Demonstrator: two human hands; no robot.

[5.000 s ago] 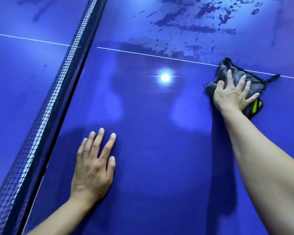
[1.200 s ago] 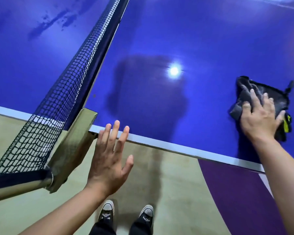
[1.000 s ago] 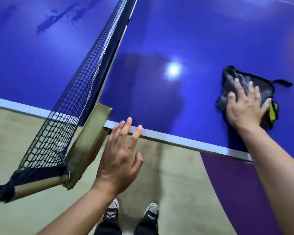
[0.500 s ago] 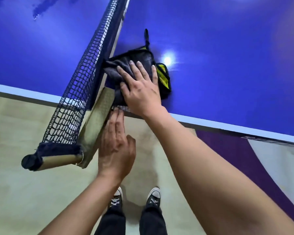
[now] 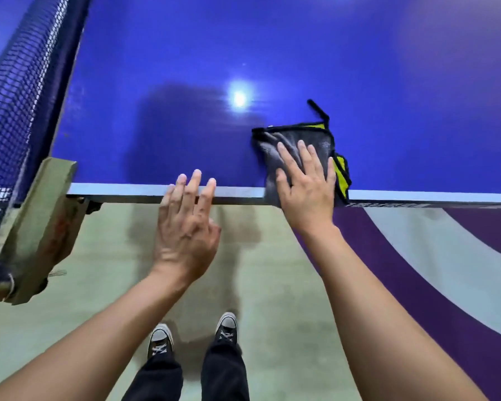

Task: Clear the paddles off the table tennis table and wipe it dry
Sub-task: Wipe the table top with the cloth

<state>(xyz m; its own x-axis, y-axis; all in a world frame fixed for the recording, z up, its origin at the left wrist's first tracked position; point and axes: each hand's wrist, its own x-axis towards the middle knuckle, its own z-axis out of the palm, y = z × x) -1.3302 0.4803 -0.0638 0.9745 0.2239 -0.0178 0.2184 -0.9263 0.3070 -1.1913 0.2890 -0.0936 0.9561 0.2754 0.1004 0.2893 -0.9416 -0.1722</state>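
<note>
Head view: my right hand lies flat on the cloth, fingers straight and spread, pressing it down rather than gripping. The cloth is directly under that palm. Its near part hangs over the table's near edge and its loop tab points to the far side. My left hand is just left of the cloth, holding nothing, fingers straight, tips at the white edge stripe. I can't tell whether they bear down. The net and its clamp stand well off to the left. The open table runs far and right from the cloth, so I reckon the next stroke goes that way, and the right hand is the one on it. No paddles in sight, and no wet patches that I can make out.
</note>
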